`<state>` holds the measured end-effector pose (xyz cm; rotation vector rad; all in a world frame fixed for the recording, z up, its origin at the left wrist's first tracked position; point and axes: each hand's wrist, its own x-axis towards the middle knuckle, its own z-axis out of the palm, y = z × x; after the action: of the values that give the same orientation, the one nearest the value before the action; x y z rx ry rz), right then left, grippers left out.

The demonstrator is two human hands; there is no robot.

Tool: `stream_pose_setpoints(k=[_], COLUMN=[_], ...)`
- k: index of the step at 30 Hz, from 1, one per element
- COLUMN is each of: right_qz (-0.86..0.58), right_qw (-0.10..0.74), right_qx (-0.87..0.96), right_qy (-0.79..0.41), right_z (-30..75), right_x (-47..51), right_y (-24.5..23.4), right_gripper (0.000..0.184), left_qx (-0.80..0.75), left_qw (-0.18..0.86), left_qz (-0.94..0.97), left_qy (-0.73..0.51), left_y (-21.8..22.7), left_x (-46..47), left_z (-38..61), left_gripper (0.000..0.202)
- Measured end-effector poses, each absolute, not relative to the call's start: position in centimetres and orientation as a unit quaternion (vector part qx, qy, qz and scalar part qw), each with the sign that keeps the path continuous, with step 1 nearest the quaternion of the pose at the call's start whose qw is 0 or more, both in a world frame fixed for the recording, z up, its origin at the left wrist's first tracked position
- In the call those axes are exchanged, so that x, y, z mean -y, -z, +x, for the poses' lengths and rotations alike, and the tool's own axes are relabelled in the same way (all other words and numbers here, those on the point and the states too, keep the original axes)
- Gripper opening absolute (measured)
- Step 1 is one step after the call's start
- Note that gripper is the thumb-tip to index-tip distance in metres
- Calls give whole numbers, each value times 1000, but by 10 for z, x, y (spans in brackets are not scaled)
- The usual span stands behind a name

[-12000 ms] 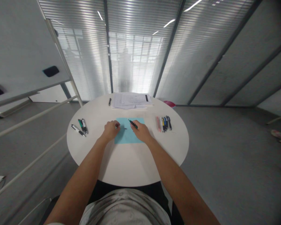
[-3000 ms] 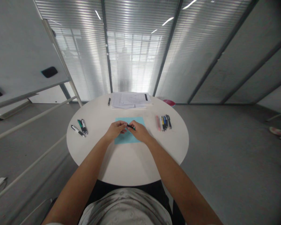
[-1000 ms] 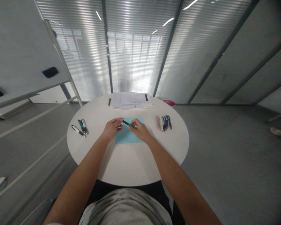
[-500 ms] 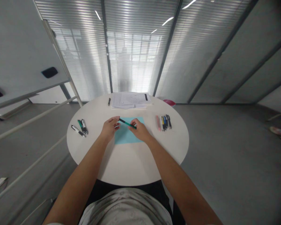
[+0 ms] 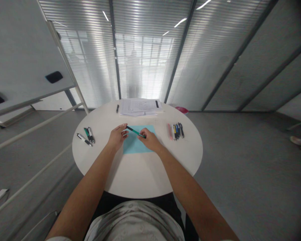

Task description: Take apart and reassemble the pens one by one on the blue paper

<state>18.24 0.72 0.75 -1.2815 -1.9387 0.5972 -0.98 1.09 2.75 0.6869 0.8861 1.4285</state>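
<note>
A green pen (image 5: 135, 132) hangs tilted over the light blue sheet (image 5: 134, 147) on the round white table (image 5: 137, 174). My right hand (image 5: 148, 140) grips the pen's right end. My left hand (image 5: 117, 136) pinches its upper left end with thumb and forefinger. Both hands rest over the sheet's far half.
Three pens (image 5: 86, 136) lie at the table's left, a row of several coloured pens (image 5: 175, 131) at its right. A stack of papers (image 5: 139, 107) and a black pen (image 5: 117, 108) sit at the far edge. A whiteboard stand (image 5: 27, 83) is at left.
The hands, close together around the pen three seconds ago, have drawn apart. The pen now shows at full length between them, its left end raised.
</note>
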Motion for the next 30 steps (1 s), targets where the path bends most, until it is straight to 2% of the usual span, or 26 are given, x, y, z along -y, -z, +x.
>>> stream_pose_setpoints(k=[4, 9, 20, 24, 28, 30], right_qz=[-472, -446, -471, -459, -463, -464], right_qw=[372, 349, 379, 366, 373, 373], right_qx=[763, 767, 750, 762, 750, 749], right_qy=[-239, -303, -268, -274, -290, -293], right_z=[183, 184, 182, 184, 184, 183], right_x=[-7, -3, -7, -7, -6, -5], right_y=[-8, -12, -7, -9, -9, -8], right_gripper=[22, 35, 26, 32, 27, 31], left_qx=[-366, -350, -370, -369, -366, -366], left_qw=[632, 633, 608, 607, 605, 603], left_qz=[292, 290, 279, 286, 289, 289], left_qy=[-618, -627, -645, -643, -645, -647], left_y=[-30, -32, -29, -28, -27, -27], left_x=[-9, -8, -12, -13, -13, -12], left_z=[-9, -9, -10, -10, -10, -11], left_gripper=[29, 26, 26, 26, 27, 26])
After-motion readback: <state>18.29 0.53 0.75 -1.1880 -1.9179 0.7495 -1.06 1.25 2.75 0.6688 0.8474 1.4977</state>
